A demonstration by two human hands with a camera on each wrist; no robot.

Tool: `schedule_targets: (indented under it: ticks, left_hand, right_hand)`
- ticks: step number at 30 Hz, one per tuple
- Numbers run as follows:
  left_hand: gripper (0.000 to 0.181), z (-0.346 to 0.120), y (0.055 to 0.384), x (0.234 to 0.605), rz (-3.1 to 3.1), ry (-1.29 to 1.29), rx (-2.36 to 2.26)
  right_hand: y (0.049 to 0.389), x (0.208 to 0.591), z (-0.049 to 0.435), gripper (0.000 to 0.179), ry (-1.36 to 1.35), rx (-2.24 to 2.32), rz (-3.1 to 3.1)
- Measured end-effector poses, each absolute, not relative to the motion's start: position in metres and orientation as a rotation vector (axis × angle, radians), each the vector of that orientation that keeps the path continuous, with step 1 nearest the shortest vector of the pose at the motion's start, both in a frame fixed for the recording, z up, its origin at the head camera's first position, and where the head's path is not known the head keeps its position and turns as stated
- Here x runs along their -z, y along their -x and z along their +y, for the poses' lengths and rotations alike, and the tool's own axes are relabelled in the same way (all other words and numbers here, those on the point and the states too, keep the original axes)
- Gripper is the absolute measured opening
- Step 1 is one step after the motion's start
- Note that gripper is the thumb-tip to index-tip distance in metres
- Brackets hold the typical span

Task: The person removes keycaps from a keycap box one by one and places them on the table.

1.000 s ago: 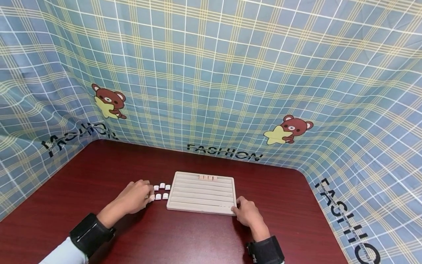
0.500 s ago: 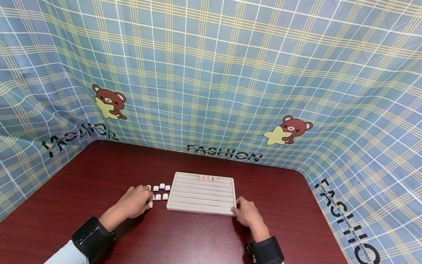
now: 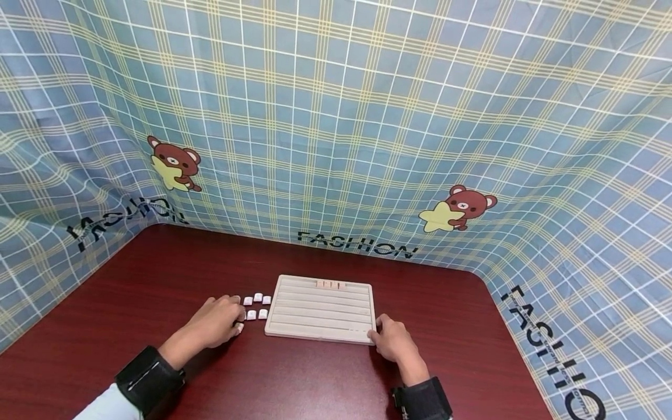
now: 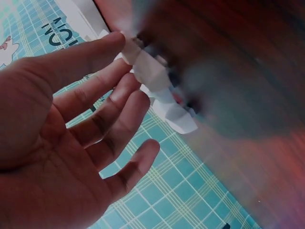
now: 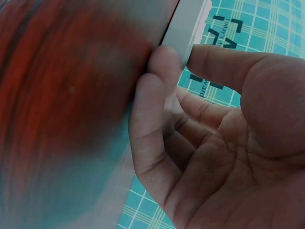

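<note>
A beige tray [image 3: 321,318] with long ridged rows lies flat on the table, a short row of peach keycaps [image 3: 331,284] in its far row. My right hand [image 3: 394,339] grips the tray's near right corner, thumb on one side and fingers on the other; the right wrist view shows the tray's edge [image 5: 183,28] between them. Left of the tray, my left hand [image 3: 217,321] is at several loose white keycaps [image 3: 263,314]. Its thumb and fingers pinch a keycap [image 3: 239,328] low at the group's left end. The hand partly hides other keycaps there.
The dark red wooden table [image 3: 315,379] extends around the tray on all sides. A blue checked cloth [image 3: 336,146] with bear prints hangs behind the table and along both sides.
My left hand has shifted slightly toward me, and a keycap now shows lower by its thumb, below the second row. My right hand stays on the tray's corner.
</note>
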State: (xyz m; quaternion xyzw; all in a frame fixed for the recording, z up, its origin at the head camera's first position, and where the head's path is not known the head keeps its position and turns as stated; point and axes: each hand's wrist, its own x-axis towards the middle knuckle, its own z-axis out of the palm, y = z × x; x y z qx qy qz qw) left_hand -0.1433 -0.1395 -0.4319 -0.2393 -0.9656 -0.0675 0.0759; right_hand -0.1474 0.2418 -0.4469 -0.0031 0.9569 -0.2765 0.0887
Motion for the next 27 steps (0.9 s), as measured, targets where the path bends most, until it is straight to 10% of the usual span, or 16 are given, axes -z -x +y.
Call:
schedule_targets:
  ticks: [27]
  left_hand:
    - [0.024, -0.035, 0.212, 0.433, -2.872, 0.807, 0.329]
  right_hand:
    - [0.147, 0.448, 0.242, 0.028, 0.008, 0.834, 2.845]
